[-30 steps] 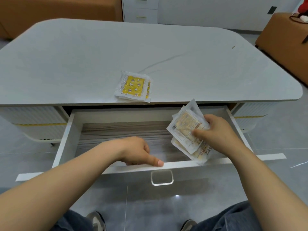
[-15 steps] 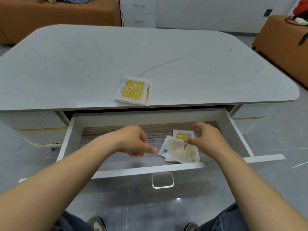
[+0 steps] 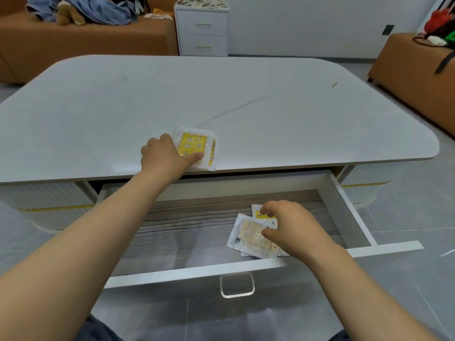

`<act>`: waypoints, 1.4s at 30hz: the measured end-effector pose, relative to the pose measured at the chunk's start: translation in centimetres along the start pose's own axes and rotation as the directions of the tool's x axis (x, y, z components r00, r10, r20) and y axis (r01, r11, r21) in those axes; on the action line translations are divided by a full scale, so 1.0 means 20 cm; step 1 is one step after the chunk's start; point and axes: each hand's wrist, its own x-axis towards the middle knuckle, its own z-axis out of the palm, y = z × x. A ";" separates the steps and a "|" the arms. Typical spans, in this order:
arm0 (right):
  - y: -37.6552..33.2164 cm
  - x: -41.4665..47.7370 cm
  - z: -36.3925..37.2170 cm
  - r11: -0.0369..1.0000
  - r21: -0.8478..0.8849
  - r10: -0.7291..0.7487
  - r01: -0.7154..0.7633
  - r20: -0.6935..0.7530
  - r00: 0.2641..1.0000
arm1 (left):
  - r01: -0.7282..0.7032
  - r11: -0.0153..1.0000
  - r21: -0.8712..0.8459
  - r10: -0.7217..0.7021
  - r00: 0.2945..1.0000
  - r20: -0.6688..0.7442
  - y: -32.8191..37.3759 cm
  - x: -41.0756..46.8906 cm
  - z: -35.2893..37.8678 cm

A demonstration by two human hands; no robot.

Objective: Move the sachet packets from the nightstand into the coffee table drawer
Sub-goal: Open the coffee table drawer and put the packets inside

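Sachet packets (image 3: 247,238), at least two and overlapping, lie on the drawer (image 3: 346,207) floor under the right hand (image 3: 293,225). Its loosely curled fingers touch them without gripping. A yellow stack (image 3: 197,143) of two sits on the tabletop (image 3: 270,107) under the left hand (image 3: 162,158), thumb flat on top; I cannot tell whether it grips. Half a second ago that hand hovered over the drawer.

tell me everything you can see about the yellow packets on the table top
The yellow packets are a small stack of flat square sachets in clear crinkly plastic; the top one shows a yellow panel with small white shapes, and another's yellow edge peeks out on the right. They lie flat on the grey table top near its front edge. The left hand covers their left side, thumb on top; whether it grips them is unclear.
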 end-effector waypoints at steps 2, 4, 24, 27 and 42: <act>0.01 -0.01 0.00 1.000 0.004 0.002 -0.003 0.026 1.000 | 0.024 0.999 0.029 -0.024 1.000 0.019 -0.03 0.03 0.03; 0.01 -0.01 0.00 1.000 0.015 0.001 -0.002 0.037 0.999 | -0.002 0.999 0.047 0.002 1.000 0.003 -0.03 0.03 0.04; 0.02 -0.05 -0.10 0.990 0.144 0.009 0.007 -0.105 0.994 | 0.348 0.515 -0.783 0.135 0.869 0.475 -0.07 -0.36 -0.20; 0.02 -0.07 -0.13 0.985 0.170 0.016 0.006 -0.127 0.992 | 0.397 0.522 -0.754 0.207 0.799 0.564 -0.08 -0.42 -0.17; -0.05 -0.26 -0.14 1.000 0.010 -0.008 0.009 -0.042 0.999 | -0.339 0.940 -0.036 0.321 0.844 0.429 -0.01 -0.74 -0.18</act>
